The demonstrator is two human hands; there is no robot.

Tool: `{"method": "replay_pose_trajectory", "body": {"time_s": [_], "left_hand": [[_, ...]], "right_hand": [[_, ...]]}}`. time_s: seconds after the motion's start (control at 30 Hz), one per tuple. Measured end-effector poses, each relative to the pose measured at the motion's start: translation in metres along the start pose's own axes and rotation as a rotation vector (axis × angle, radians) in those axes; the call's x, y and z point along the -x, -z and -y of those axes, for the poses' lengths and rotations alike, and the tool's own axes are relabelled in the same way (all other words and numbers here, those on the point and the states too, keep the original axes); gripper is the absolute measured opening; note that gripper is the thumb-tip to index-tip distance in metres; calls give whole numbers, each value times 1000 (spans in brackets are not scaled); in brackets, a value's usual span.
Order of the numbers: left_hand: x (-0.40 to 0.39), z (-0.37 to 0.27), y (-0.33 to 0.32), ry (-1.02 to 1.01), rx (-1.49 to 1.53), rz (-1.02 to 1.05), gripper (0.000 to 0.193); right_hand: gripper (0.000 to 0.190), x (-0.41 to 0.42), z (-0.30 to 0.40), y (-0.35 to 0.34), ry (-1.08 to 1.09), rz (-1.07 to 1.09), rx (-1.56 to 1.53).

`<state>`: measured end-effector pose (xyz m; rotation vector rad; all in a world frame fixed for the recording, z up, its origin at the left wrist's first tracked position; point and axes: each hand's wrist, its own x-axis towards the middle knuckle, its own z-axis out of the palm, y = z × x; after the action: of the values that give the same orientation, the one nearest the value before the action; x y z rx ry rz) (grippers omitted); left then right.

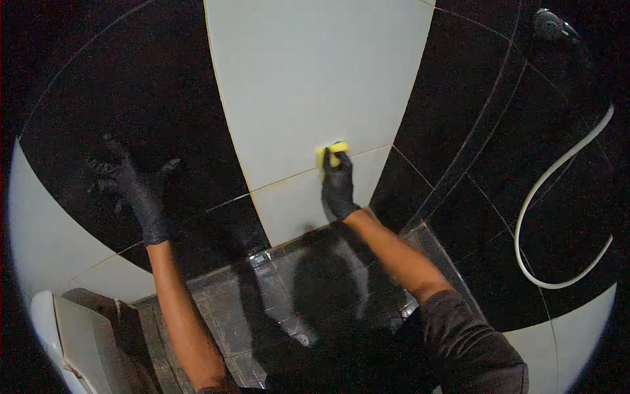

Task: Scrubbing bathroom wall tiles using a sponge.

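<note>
Both of my hands wear black gloves. My right hand (338, 189) grips a yellow sponge (339, 147) and presses it against the white wall tiles (315, 88), close to a horizontal grout line. The sponge's underside is hidden against the tile. Off to the left, my left hand (135, 180) has its fingers spread, with nothing in them. It is in front of the black wall tiles (197, 123); whether it touches them I cannot tell, since dark glove and dark wall blend together.
At the right hang a white shower hose (521, 212) and, above it, a shower head (551, 25). A white fixture, perhaps a toilet (81, 335), stands at lower left. Below me the grey tiled floor (226, 315) looks wet. A low ledge (443, 261) borders it on the right.
</note>
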<state>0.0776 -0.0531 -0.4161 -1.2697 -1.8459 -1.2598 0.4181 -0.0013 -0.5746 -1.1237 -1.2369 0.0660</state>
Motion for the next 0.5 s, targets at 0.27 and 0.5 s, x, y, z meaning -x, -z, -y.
{"method": "replay_pose_trajectory", "body": {"time_s": [0.27, 0.5], "left_hand": [[1, 8, 1, -168, 111, -115, 140], [2, 9, 6, -247, 179, -105, 131]], "right_hand": [[59, 32, 96, -43, 695, 520, 370], [59, -15, 114, -38, 772, 242, 399]]}}
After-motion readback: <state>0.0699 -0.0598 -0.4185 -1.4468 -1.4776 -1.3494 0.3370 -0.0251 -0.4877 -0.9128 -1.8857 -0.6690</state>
